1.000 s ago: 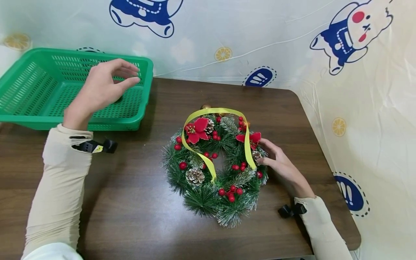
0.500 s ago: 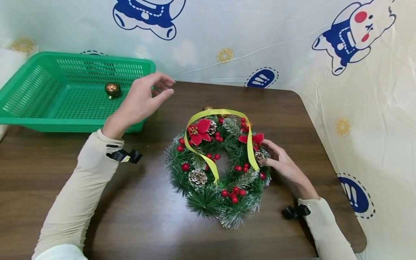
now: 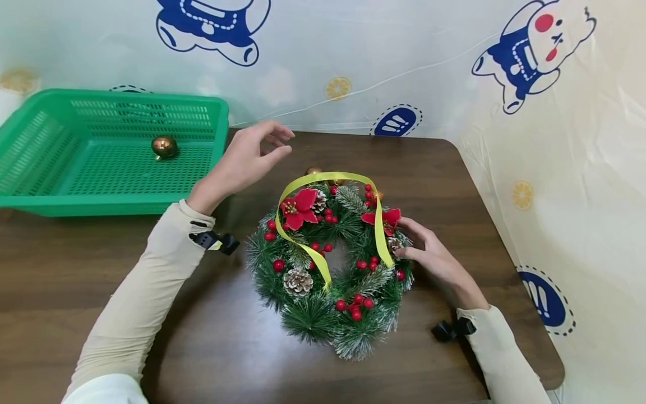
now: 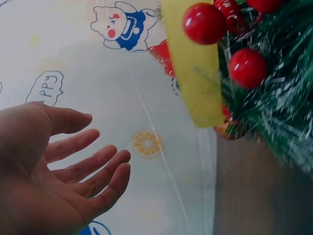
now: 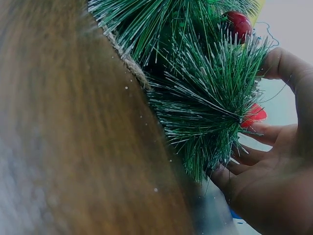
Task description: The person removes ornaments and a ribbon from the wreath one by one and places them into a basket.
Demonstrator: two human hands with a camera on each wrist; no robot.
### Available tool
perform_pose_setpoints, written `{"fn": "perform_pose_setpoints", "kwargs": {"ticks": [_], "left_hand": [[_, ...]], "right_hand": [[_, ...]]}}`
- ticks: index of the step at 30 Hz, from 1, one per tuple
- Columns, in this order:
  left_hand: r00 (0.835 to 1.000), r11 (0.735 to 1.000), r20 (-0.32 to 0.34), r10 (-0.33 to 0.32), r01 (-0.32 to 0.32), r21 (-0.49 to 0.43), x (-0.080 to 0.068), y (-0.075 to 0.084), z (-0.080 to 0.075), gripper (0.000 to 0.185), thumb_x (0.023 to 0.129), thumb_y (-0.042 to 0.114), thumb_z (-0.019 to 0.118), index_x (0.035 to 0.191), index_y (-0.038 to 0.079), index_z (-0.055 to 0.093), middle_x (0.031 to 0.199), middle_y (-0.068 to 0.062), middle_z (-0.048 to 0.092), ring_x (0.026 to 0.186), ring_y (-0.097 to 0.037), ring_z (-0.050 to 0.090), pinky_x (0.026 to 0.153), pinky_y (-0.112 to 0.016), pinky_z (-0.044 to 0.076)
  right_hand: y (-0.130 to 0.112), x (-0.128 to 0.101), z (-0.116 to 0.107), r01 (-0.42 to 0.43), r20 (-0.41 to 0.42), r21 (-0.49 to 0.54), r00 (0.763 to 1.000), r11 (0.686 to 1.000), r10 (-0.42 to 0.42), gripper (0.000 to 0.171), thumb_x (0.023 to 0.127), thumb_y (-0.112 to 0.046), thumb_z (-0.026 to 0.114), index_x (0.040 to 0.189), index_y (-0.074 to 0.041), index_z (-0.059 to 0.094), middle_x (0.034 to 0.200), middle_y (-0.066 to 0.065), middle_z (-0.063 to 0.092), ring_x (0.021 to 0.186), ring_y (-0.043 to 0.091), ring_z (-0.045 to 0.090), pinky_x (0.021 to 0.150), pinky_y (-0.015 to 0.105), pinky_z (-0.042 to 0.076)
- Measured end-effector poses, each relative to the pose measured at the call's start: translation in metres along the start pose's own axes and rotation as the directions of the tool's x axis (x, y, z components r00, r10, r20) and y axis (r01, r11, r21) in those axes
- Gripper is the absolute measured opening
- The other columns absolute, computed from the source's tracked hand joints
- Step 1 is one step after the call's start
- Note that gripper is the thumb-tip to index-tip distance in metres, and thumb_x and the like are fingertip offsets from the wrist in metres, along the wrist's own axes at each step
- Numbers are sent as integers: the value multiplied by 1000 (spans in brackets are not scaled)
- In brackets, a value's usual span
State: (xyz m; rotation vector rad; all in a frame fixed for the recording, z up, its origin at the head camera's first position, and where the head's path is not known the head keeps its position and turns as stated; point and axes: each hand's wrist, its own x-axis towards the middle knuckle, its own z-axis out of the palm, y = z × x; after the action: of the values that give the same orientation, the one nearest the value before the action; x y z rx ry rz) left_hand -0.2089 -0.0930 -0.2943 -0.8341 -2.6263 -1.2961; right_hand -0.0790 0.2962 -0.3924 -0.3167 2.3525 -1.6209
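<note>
Now the left hand (image 3: 242,163), empty and loose-fingered, swings back from the basket (image 3: 30,202), bauble (image 3: 164,146) left inside, toward the wreath (image 3: 328,264). Right hand (image 3: 434,258) keeps gripping the wreath's right edge on the table (image 3: 151,336), so another ornament looks next.

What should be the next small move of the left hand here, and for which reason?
Probably the left hand, open and empty above the table, should reach to the gold ball at the far edge of the wreath and pinch it. One gold ball already lies in the green basket, and the right hand steadies the wreath's right side.
</note>
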Motion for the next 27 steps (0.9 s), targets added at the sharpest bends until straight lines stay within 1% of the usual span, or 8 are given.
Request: {"fn": "perform_pose_setpoints", "kwargs": {"ticks": [6, 11, 15, 20, 24, 27], "left_hand": [[1000, 998, 6, -24, 24, -51, 3, -4, 7, 28, 99, 19, 62, 125, 6, 62, 120, -9, 64, 110, -24, 62, 98, -44, 49], [998, 994, 26, -61, 63, -90, 5, -9, 11, 29, 100, 20, 62, 125, 7, 62, 123, -9, 64, 113, -24, 60, 101, -44, 46], [995, 991, 64, -80, 87, -107, 7, -13, 17, 29, 100, 22, 62, 125, 8, 62, 125, -8, 64, 115, -24, 60, 98, -46, 47], [989, 985, 105, -103, 117, -130, 8, -18, 24, 31, 99, 21, 63, 127, 8, 61, 128, -11, 63, 116, -26, 59, 96, -47, 48], [981, 972, 147, -126, 152, -179, 9, -24, 29, 33, 99, 19, 63, 129, 5, 59, 129, -12, 61, 115, -28, 60, 95, -48, 51], [973, 951, 184, -141, 185, -248, 10, -30, 33, 34, 100, 18, 62, 130, 3, 58, 130, -14, 60, 114, -29, 61, 95, -51, 51]], "right_hand": [[-1, 2, 1, -5, 4, -1, 1000, 1000, 5, 63, 90, -7, 63, 149, -7, 40, 152, 14, 40, 145, 33, 30, 116, 59, 21], [-1, 3, 1, 13, 14, -5, 1000, 1000, -13, 63, 89, -6, 63, 148, -7, 41, 151, 13, 42, 144, 32, 31, 116, 58, 20], [-1, 2, 0, 25, 16, -5, 1000, 1000, -25, 63, 88, -5, 62, 147, -6, 41, 150, 14, 43, 144, 32, 32, 116, 58, 21], [-2, 1, -1, 12, 17, -7, 1000, 1000, -12, 65, 88, -6, 62, 149, -6, 40, 151, 14, 42, 144, 34, 31, 116, 60, 21], [-2, 0, -2, -1, 28, -9, 1000, 1000, 1, 66, 88, -8, 61, 150, -7, 39, 153, 13, 40, 144, 35, 31, 115, 61, 22], [-2, 0, -3, 2, 39, -8, 999, 1000, -2, 66, 88, -8, 60, 151, -7, 38, 153, 14, 39, 143, 34, 32, 113, 60, 25]]}}
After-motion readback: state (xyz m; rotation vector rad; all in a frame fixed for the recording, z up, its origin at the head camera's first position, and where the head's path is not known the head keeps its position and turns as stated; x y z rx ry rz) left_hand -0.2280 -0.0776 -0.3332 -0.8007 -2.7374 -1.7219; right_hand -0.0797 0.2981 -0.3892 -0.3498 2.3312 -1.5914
